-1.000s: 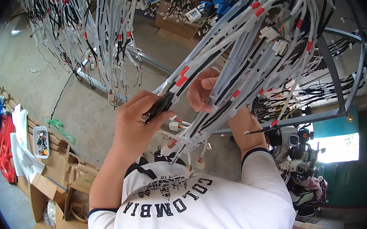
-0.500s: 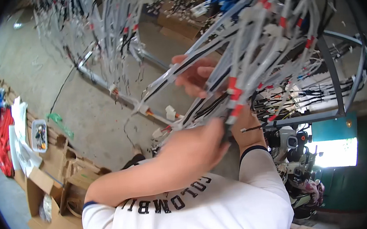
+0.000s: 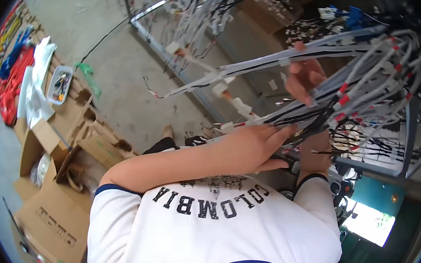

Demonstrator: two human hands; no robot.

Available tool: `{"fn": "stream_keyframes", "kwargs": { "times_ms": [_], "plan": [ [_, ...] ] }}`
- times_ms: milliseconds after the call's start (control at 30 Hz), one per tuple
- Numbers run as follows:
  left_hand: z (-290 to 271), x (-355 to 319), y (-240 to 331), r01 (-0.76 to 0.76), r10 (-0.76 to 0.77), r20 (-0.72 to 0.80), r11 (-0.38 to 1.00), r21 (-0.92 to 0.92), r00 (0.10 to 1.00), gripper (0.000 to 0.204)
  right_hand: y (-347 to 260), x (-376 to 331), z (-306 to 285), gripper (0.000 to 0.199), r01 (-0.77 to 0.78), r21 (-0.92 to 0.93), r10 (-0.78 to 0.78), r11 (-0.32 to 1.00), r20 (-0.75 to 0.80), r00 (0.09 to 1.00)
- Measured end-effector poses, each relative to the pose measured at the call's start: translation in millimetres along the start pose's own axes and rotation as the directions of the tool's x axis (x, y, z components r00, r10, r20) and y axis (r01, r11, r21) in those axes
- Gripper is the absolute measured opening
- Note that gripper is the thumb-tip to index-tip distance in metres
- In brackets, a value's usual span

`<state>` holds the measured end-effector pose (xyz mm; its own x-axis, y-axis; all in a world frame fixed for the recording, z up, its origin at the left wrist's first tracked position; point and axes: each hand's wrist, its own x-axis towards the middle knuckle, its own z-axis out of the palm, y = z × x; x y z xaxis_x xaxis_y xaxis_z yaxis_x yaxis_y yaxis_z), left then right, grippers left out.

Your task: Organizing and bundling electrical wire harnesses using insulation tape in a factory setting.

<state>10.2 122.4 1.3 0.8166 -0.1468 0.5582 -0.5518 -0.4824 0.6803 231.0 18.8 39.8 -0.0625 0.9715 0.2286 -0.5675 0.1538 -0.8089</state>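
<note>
A thick bundle of wire harnesses (image 3: 362,79), white-sleeved and black with red bands, lies across my right forearm and fans out to the right. My left hand (image 3: 260,147) reaches in from the left, its fingertips against the bundle's black wires and its thumb held apart. Behind the strands, my right hand (image 3: 305,77) is partly hidden, with loosely bent fingers spread apart. One long harness strand (image 3: 245,67) crosses in front of the right hand and stretches left to thin wire tips.
A metal frame (image 3: 154,45) hung with more harnesses stands ahead. On the left are cardboard boxes (image 3: 52,223), a white tub of small parts (image 3: 60,85) and red bundles (image 3: 13,87). A pile of connectors (image 3: 312,33) lies at the upper right.
The view has turned, and the bundle now appears lower and farther right. My left hand's thumb has come away from the wires. One strand now stretches apart from the bundle.
</note>
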Motion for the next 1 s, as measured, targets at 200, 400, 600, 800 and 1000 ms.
{"fn": "stream_keyframes", "kwargs": {
  "times_ms": [200, 400, 600, 800, 1000],
  "plan": [
    [-42, -53, -11, -0.181, 0.255, -0.327, 0.954, 0.239, 0.91, 0.032, 2, 2, 6, 0.057, 0.037, -0.042, -0.038, 0.998, -0.04, 0.998],
    [-65, -91, -53, 0.419, -0.319, -0.616, 0.908, 0.021, 0.72, 0.046, 10, 0, 16, 0.057, 0.057, 0.028, -0.055, 0.998, -0.061, 0.997],
    [-71, -100, -90, 0.483, -0.655, 0.013, 0.544, -0.686, 0.756, 0.038, 12, 6, 21, 0.058, 0.142, 0.093, -0.13, 0.986, -0.123, 0.984],
    [-80, -108, -90, 0.496, -0.632, 0.042, 0.564, -0.66, 0.774, 0.029, 6, 8, 19, 0.055, 0.069, 0.032, -0.065, 0.997, -0.106, 0.992],
    [-85, -71, -75, 0.508, -0.65, -0.068, 0.65, -0.565, 0.757, 0.028, 5, 5, 20, 0.047, 0.078, 0.014, -0.075, 0.997, -0.151, 0.986]
  ]
}}
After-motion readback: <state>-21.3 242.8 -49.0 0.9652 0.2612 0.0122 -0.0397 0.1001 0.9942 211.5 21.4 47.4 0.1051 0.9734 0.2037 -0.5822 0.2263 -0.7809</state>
